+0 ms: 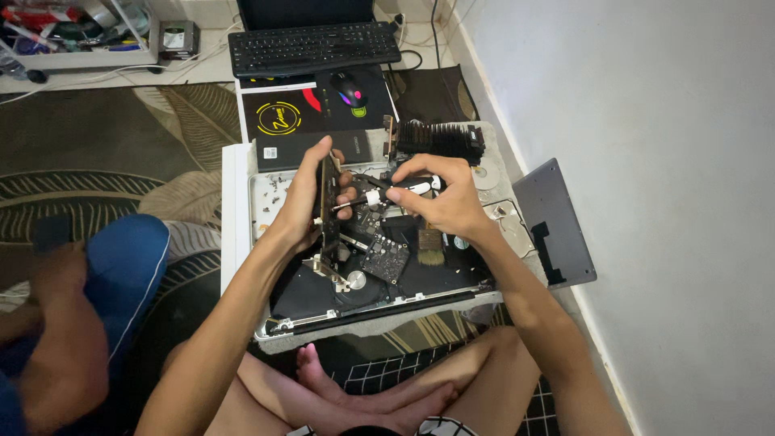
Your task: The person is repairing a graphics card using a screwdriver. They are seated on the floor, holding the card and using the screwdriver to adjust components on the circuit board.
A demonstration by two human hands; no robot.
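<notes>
My left hand [311, 198] grips a dark circuit board [328, 206] held upright on its edge above an opened laptop chassis [379, 311]. Gripped in my right hand [444, 202] is a black-and-white screwdriver [387, 195], its metal tip pointing left against the board. Under the hands the chassis shows a small square board [386, 257], a round fan area and loose parts. A small brush [430, 246] lies inside the chassis just below my right hand.
A grey laptop cover [557, 222] leans by the wall at right. A black finned card [440, 139] lies behind the chassis. Farther back are a keyboard [315, 47], a mouse [349, 87] on a black pad, and a cluttered tray [81, 32]. Another person's blue-clad leg [121, 274] is at left.
</notes>
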